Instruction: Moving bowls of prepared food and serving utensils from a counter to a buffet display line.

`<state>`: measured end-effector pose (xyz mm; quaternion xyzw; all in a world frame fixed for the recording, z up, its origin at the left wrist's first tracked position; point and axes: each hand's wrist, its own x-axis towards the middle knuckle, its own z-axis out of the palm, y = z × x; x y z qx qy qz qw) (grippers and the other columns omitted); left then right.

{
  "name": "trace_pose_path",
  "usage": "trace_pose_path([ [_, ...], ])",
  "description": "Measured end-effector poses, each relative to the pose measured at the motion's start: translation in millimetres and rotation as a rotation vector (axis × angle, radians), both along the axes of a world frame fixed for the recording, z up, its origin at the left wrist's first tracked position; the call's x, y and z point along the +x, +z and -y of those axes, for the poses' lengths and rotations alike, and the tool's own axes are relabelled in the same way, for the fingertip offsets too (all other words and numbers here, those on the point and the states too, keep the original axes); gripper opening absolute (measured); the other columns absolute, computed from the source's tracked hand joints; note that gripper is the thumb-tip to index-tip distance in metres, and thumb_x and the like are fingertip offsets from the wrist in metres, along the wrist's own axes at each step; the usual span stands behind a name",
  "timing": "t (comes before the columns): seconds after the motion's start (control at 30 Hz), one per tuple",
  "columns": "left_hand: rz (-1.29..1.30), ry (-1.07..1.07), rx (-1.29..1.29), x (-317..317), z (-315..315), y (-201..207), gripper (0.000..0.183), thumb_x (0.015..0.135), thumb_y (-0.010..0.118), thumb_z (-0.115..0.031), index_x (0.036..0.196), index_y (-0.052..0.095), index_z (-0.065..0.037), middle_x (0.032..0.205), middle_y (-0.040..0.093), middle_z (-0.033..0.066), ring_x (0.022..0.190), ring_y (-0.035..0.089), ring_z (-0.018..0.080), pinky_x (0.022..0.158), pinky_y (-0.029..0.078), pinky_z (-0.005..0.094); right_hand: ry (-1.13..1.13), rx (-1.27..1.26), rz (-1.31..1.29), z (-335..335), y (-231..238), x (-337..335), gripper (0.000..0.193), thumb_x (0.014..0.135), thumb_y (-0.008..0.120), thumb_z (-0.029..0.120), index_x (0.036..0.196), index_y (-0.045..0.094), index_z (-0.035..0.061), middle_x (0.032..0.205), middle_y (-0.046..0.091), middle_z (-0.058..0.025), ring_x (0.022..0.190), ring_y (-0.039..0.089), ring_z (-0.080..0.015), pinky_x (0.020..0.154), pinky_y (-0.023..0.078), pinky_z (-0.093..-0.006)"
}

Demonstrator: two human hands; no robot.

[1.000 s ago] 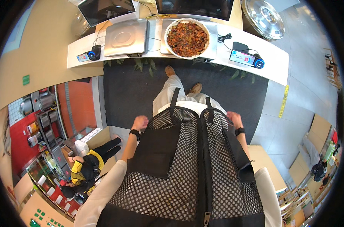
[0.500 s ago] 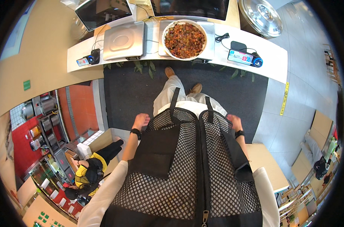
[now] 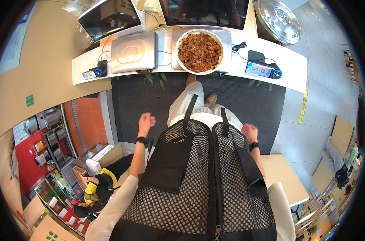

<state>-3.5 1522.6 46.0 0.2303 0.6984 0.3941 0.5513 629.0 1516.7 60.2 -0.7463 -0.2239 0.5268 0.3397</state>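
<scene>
Mesh apron (image 3: 198, 180), black and worn over a white long-sleeved top, fills the near field, its straps running up over pale trousers to a brown shoe (image 3: 210, 97) on the dark floor mat (image 3: 150, 100); both arms hang clear of the body as in mid-stride. Left hand (image 3: 145, 120), wearing a dark wristband, is raised in front of the hip with the fingers loosely spread and holding nothing. Right hand (image 3: 250, 131), also banded at the wrist, is curled with the fingers pressed together into a loose fist, likewise empty so far as can be seen. Beyond the mat stands the white desk (image 3: 295, 68); a round bowl of chopped brown and red food (image 3: 200, 51) sits on a flat scale near the middle of its far edge, below a dark screen (image 3: 204, 12), presumably so that it can be weighed. A second, bare steel scale (image 3: 133, 52) lies just beside it toward the left end, under another monitor (image 3: 110, 18), and small handheld devices rest near both front corners. A large metal lid (image 3: 279, 20) lies past the desk's right far corner. Compared with the view half a second earlier, the desk and bowl appear nearer, and the left hand has lifted and opened.
</scene>
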Motion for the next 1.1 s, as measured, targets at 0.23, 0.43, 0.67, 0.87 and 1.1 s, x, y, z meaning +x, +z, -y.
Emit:
trace_pose_path([
  [0.23,-0.048,-0.245,0.446,53,-199,115,0.03,0.107,0.046,-0.023,0.124,0.057,0.0,0.11,0.069,0.0141,0.092,0.067,0.0191,0.08,0.057,0.0312,0.323,0.408,-0.14,-181,139,-108,0.037,0.1,0.061,0.018,0.135,0.057,0.0055,0.12,0.066,-0.0138,0.103,0.068,-0.0227,0.088,0.058,-0.0342],
  [0.43,0.178,-0.386,0.352,89,-289,146,0.04,0.106,0.044,-0.03,0.136,0.049,-0.003,0.127,0.062,0.0158,0.114,0.062,0.0236,0.094,0.053,0.0381,0.357,0.344,-0.192,-257,183,-168,0.061,0.096,0.066,0.014,0.151,0.039,0.0094,0.13,0.061,-0.0163,0.107,0.066,-0.022,0.089,0.058,-0.0351],
  [0.67,0.239,-0.677,0.174,142,-387,182,0.059,0.093,0.058,-0.02,0.145,0.037,-0.004,0.134,0.054,0.0117,0.111,0.061,0.0211,0.088,0.054,0.0351,0.185,0.274,-0.371,-318,168,-146,0.079,0.091,0.061,-0.002,0.16,0.029,0.0164,0.126,0.064,-0.0128,0.108,0.066,-0.0192,0.088,0.06,-0.035],
  [0.87,0.148,-0.761,0.209,167,-406,179,0.06,0.089,0.061,-0.013,0.142,0.038,0.003,0.128,0.056,0.0148,0.107,0.06,0.0193,0.091,0.052,0.0336,0.15,0.267,-0.229,-332,180,-127,0.074,0.086,0.058,-0.003,0.156,0.04,0.0125,0.117,0.069,-0.0104,0.097,0.068,-0.0144,0.082,0.061,-0.0301],
  [1.1,0.17,-0.815,0.176,178,-430,263,0.057,0.088,0.058,-0.007,0.14,0.038,0.003,0.123,0.058,0.0139,0.107,0.061,0.019,0.095,0.05,0.0345,0.088,0.239,-0.201,-344,256,-125,0.074,0.082,0.055,-0.005,0.154,0.044,0.0107,0.111,0.069,-0.0014,0.084,0.063,-0.0061,0.073,0.055,-0.0239],
])
